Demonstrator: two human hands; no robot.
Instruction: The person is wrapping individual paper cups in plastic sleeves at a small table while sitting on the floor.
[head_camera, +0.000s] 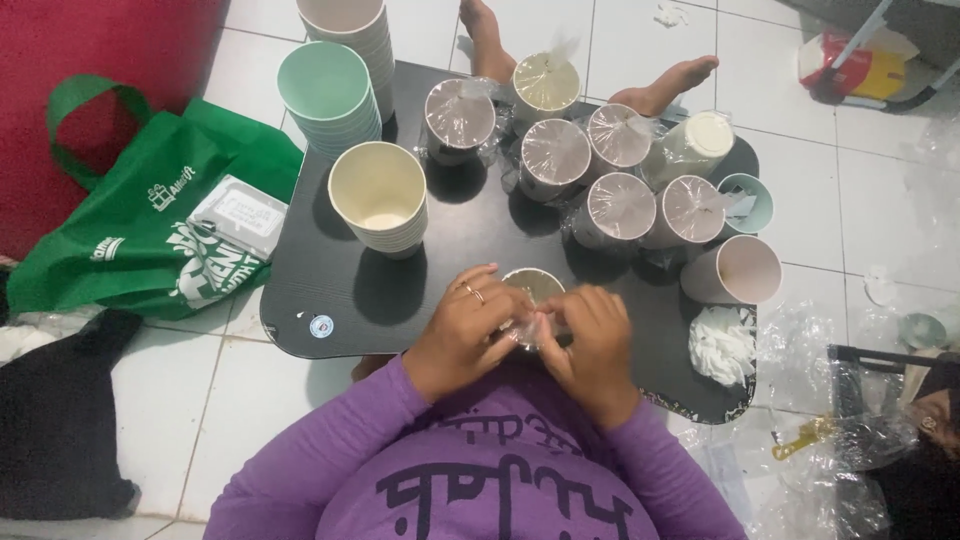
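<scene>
Left hand (462, 335) and right hand (597, 345) both pinch clear plastic wrap (535, 328) over a cup (533, 285) between them; beyond, wrapped cups (555, 155) crowd the black desk (330, 290).

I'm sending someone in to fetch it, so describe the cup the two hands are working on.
Start at the black tray table on the white tiled floor. At its near edge, both hands, left hand and right hand, close around a cream cup with clear plastic wrap. Unlike the wrapped cups behind, it's being held.
</scene>
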